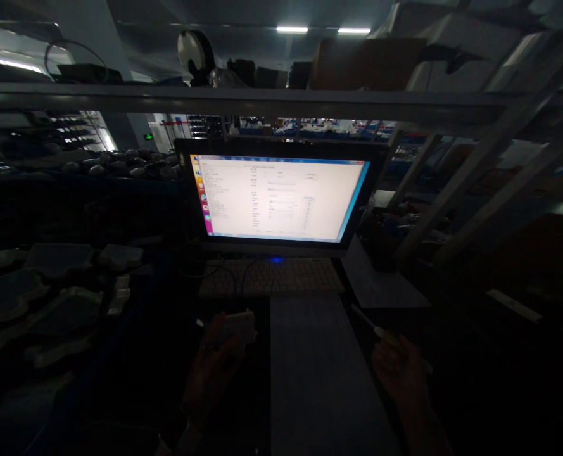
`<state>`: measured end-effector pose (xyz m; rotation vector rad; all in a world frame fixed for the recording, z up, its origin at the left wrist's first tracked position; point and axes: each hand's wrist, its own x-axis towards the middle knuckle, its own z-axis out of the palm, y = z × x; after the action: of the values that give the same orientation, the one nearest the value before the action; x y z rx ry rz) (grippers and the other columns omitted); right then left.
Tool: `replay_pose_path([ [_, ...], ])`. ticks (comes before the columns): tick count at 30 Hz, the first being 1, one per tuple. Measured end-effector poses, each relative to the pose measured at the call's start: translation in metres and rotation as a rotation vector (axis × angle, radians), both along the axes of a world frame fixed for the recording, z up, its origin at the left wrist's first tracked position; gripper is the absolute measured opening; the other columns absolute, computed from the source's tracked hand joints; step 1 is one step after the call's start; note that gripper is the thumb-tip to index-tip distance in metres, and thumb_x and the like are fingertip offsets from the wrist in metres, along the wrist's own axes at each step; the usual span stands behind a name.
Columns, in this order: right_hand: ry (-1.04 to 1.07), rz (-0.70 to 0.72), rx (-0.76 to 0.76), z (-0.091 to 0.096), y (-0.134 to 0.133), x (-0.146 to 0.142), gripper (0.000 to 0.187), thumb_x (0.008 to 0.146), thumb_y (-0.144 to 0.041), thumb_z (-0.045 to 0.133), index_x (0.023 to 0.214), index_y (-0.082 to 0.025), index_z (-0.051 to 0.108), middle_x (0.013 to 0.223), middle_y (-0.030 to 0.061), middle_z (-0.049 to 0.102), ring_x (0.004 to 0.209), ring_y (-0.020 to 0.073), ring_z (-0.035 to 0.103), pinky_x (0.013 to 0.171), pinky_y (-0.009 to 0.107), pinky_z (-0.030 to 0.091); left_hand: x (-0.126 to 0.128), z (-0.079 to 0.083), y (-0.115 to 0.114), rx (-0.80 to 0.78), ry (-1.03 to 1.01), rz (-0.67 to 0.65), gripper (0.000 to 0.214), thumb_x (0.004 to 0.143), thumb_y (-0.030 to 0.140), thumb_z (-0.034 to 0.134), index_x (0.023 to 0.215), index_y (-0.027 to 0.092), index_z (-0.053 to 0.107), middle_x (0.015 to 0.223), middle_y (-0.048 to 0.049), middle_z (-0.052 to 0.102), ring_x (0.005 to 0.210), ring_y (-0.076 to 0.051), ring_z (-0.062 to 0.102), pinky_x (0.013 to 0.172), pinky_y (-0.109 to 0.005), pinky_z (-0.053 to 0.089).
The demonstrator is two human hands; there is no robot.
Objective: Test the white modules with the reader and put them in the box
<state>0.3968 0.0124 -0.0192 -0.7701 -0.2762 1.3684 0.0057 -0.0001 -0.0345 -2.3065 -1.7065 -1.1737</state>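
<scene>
The scene is very dark. My left hand [212,370] is closed around a small pale boxy part [238,326], held up in front of the keyboard [272,277]. My right hand [399,367] grips a thin pale pen-like tool [369,323] that points up and to the left. Between my hands lies a grey flat mat [319,373] on the bench. Behind the keyboard a lit monitor [281,197] shows a white window with small text.
Several pale shaped trays [57,259] lie on the left of the bench. A metal shelf rail [215,100] crosses above the monitor, with a cardboard box [364,63] on top. Slanted metal frame bars [471,183] stand at the right.
</scene>
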Motion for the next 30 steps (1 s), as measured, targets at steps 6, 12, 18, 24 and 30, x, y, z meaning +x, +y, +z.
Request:
replay_pose_path([
  [6,0.064,-0.069,-0.088,-0.002,0.002,0.000,0.030,0.059,-0.031,0.077,0.063,-0.018,0.050,0.042,-0.0108,0.037,0.032,0.0018,0.032,0.030,0.012,0.029,0.003,0.001,-0.002,0.121,0.058,-0.004,0.032,0.081,0.018,0.064,0.111,0.026,0.058,0.148,-0.0090,0.035,0.131,-0.030,0.043,0.089,-0.041,0.057],
  [12,0.067,-0.108,-0.133,0.006,0.000,-0.003,0.032,0.059,-0.030,0.076,0.062,-0.019,0.046,0.042,-0.0112,0.036,0.033,0.0024,0.032,0.030,0.013,0.031,0.006,0.003,-0.001,0.114,0.057,0.003,0.035,0.078,0.017,0.067,0.111,0.026,0.059,0.147,-0.0092,0.036,0.131,-0.031,0.043,0.088,-0.042,0.058],
  [18,0.007,-0.063,-0.120,0.001,0.000,0.001,0.034,0.062,-0.032,0.075,0.062,-0.020,0.043,0.042,-0.0110,0.034,0.034,0.0033,0.031,0.032,0.015,0.029,0.007,0.010,-0.002,0.132,0.053,-0.011,0.040,0.076,0.015,0.069,0.112,0.025,0.058,0.148,-0.0091,0.036,0.129,-0.030,0.046,0.088,-0.041,0.058],
  [24,-0.037,-0.033,-0.045,-0.009,0.001,0.008,0.033,0.069,-0.032,0.071,0.061,-0.021,0.041,0.043,-0.0112,0.032,0.034,0.0037,0.027,0.032,0.018,0.026,0.006,0.014,-0.002,0.133,0.077,-0.017,0.042,0.076,0.015,0.068,0.115,0.027,0.057,0.150,-0.0077,0.033,0.129,-0.030,0.045,0.087,-0.041,0.059],
  [30,-0.056,-0.035,-0.068,-0.010,0.001,0.009,0.035,0.068,-0.034,0.072,0.059,-0.021,0.040,0.043,-0.0106,0.033,0.035,0.0041,0.028,0.033,0.019,0.028,0.005,0.012,-0.001,0.130,0.064,-0.036,0.041,0.077,0.015,0.068,0.114,0.026,0.057,0.151,-0.0069,0.030,0.130,-0.030,0.045,0.087,-0.040,0.059],
])
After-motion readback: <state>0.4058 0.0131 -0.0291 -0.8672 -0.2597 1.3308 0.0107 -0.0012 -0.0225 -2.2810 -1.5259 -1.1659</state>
